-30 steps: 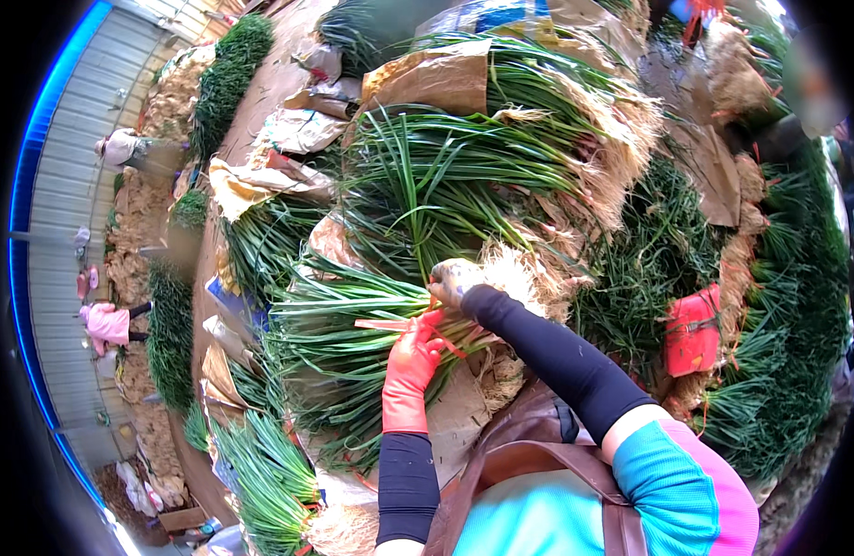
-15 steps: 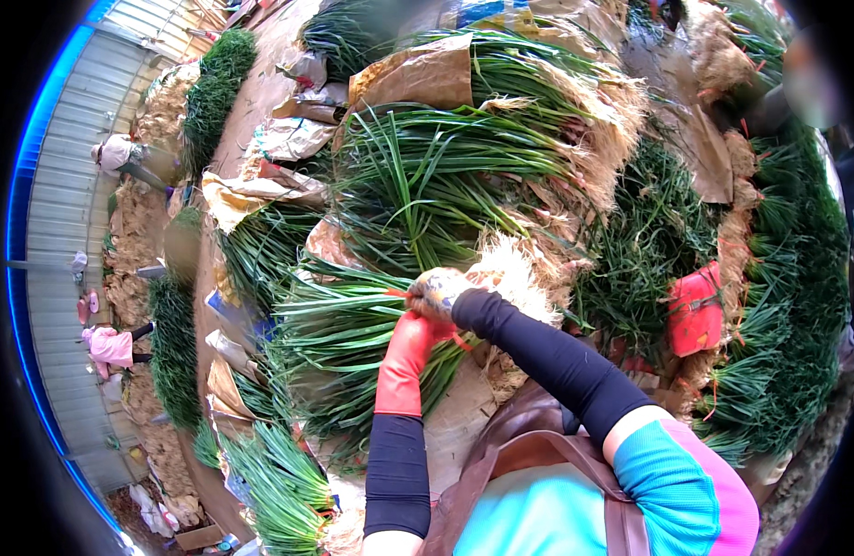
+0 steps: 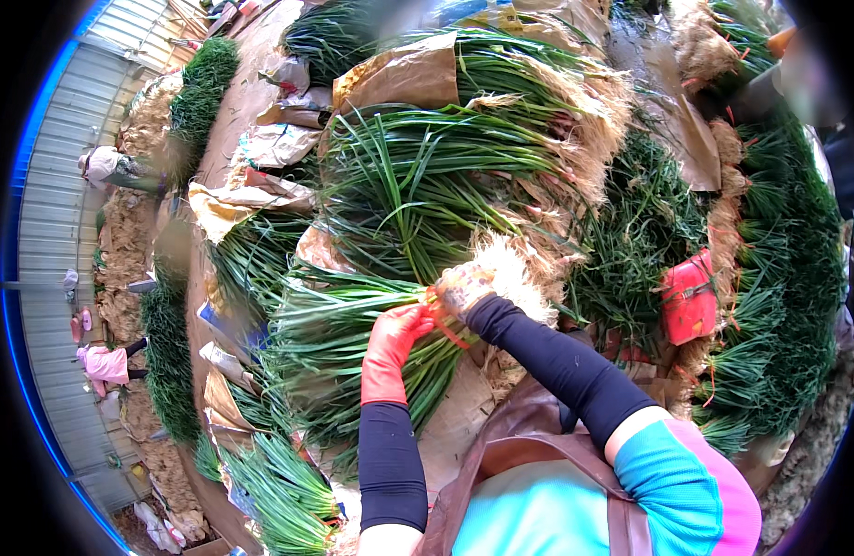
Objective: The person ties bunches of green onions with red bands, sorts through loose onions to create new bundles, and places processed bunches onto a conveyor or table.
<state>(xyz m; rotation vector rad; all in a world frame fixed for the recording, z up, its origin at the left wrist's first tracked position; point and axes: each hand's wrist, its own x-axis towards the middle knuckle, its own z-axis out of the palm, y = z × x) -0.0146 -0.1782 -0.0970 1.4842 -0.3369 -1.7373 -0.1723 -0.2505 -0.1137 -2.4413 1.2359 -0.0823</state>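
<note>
A big bundle of green onions [image 3: 344, 329] lies in front of me, its leaves to the left and its pale, hairy roots [image 3: 506, 273] to the right. An orange-red tie [image 3: 448, 331] goes about its middle, one loose end hanging down. My left hand [image 3: 395, 341], in a red rubber glove, is closed with its fingertips at the tie. Just right of it, my right hand [image 3: 465, 285], in a stained patterned glove, is bent closed over the top of the tied part. What its fingertips pinch is mostly hidden by the glove.
More green onions [image 3: 427, 148] are heaped beyond, with brown paper [image 3: 395, 76] over some. A tied bunch [image 3: 283, 491] lies at lower left. To the right are loose leaves [image 3: 645, 241], a red container [image 3: 689, 296] and rows of bunches [image 3: 788, 278]. Two people work far left.
My hands were together at the tie; now the left has drawn a little left and down, and a gap shows between them. More of the tie is visible. The view has shifted slightly.
</note>
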